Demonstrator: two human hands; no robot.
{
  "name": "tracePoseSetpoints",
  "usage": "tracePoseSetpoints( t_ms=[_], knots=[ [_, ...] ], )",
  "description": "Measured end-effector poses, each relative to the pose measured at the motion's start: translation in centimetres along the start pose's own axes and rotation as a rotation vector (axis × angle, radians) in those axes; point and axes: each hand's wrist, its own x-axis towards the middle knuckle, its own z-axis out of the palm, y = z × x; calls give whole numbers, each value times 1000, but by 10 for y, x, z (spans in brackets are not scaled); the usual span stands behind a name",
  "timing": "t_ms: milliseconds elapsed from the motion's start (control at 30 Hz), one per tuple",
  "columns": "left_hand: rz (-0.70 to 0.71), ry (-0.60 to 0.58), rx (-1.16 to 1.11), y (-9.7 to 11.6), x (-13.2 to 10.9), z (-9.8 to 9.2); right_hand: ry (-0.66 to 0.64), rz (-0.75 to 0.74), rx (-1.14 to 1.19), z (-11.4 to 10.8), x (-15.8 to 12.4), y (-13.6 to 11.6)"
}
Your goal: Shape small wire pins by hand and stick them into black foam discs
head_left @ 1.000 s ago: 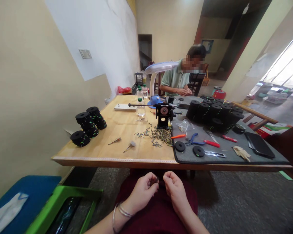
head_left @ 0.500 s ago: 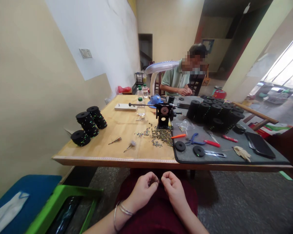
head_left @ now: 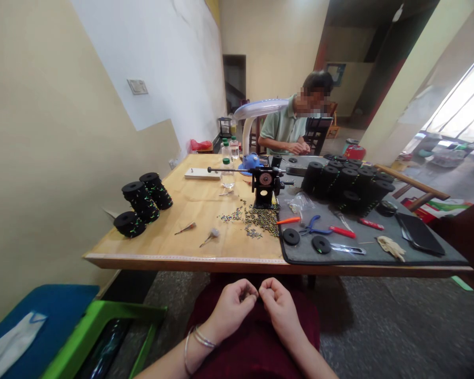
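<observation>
1. My left hand (head_left: 232,306) is curled over my lap, below the near edge of the counter (head_left: 205,208), thumb and fingertips pinched together.
2. My right hand (head_left: 278,305) is curled the same way just beside it, and the fingertips of both hands meet at one spot.
3. Between those fingertips sits a small dark piece (head_left: 256,298); both hands pinch around it, but it is too small for me to tell what it is.
4. Thin bangles (head_left: 195,341) ring my left wrist.
5. On the counter, straight beyond my hands, stands a black hand-crank winder (head_left: 265,185) with a long rod sticking out to its left.
6. A scatter of small metal bits (head_left: 256,218) lies just in front of the winder.
7. To the right of the winder a grey mat (head_left: 373,247) carries blue-handled pliers (head_left: 313,226), red-handled tools, two flat black discs (head_left: 305,240) and a cluster of black spools (head_left: 345,181).
8. Well to the left of the winder, near the wall, more black spools (head_left: 142,202) stand stacked.
9. Behind the winder are a blue desk lamp (head_left: 255,123) and small bottles.
10. Beyond the lamp another person (head_left: 290,126) sits at the far end of the counter, hands together on it.
</observation>
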Motion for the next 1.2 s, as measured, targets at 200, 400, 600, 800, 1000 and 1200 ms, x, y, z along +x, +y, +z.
tracePoseSetpoints(
  t_ms=[200,400,600,800,1000,1200],
  knots=[
    [5,-7,-67,3,-1,-2,24,-11,-15,1,0,-1],
    [-43,-31,-33,7,-2,-1,30,-1,-11,2,-2,-4],
    [-26,-2,-25,4,0,0,33,-14,-7,2,-1,-4],
    [-1,11,-26,2,0,-1,25,-6,2,2,-2,-3],
    [-41,25,-30,-2,-1,3,1,-6,43,4,-1,-4],
    [-26,65,-49,1,0,0,-69,78,138,3,-1,-4]
  ],
)
